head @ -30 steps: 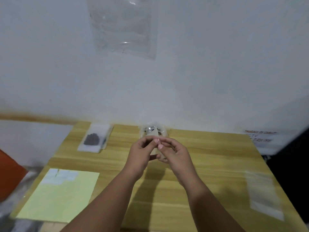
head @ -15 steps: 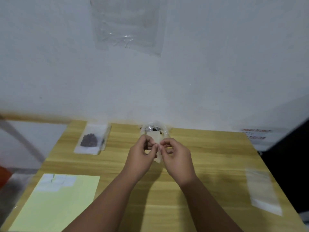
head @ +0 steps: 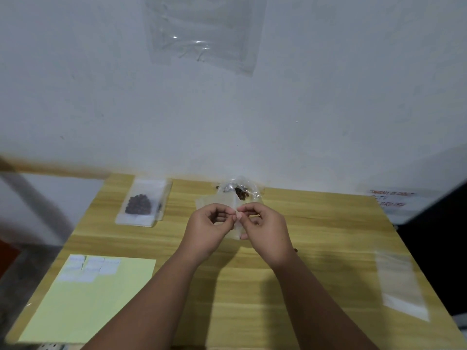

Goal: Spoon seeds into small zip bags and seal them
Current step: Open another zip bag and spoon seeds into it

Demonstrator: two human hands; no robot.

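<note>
Both hands meet mid-frame over the wood table [head: 328, 236]. Left hand [head: 209, 229] and right hand [head: 266, 232] each have a narrow pinch grip on a small clear zip bag [head: 219, 200], thumbs and fingertips nearly touching. Loose seed pouch [head: 238, 192] sits just behind, by the wall. Filled seed bag [head: 140, 204] lies upper left, yellow label sheet [head: 101, 304] lower left, empty zip bags [head: 401, 284] right edge.

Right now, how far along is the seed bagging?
Done: one filled bag lies at the left rear of the table. In hand: left hand and right hand pinch a small bag; seeds inside can't be told. Left: finish it, then the empty bags at right.
</note>
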